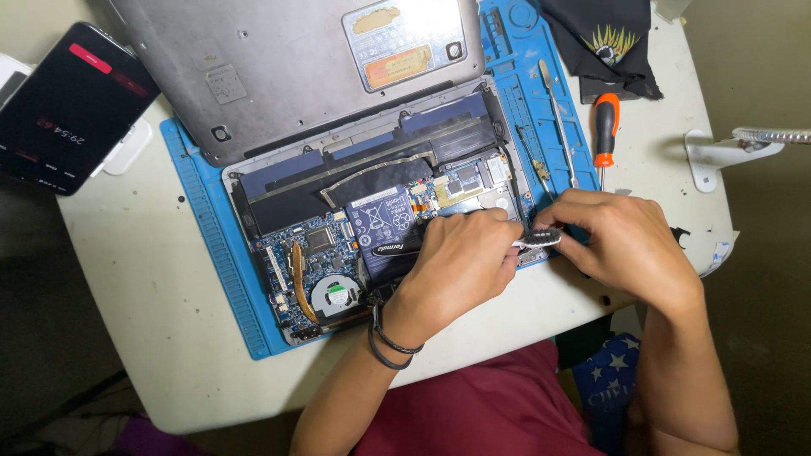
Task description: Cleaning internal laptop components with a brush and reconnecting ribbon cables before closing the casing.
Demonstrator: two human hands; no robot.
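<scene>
From the head camera, 1 opened laptop (355, 219) lies on a blue work mat (215, 253) on a white table (135, 321). Its grey bottom cover (287, 67) is off and rests at 12 o'clock, leaning over the chassis. Inside show long dark battery cells, a green circuit board, a copper heat pipe and a round fan (336, 295) at 7 o'clock of the chassis.

The left hand (460, 262) rests over the board's right part, fingers curled down onto it; what they pinch beneath I cannot tell. A dark band circles that wrist. The right hand (621, 241) sits at 3 o'clock of the left, fingers closed around a small tool with a silvery, dark-patterned handle (536, 239), which runs between the 2 hands at the laptop's right edge.

At 12 o'clock of the right hand lie an orange-and-black screwdriver (605, 127) and a thin metal pry tool (557, 118). A black cloth (604, 38) lies at the table's far right corner. A phone (68, 105) with a dark screen sits at 10 o'clock of the laptop.
</scene>
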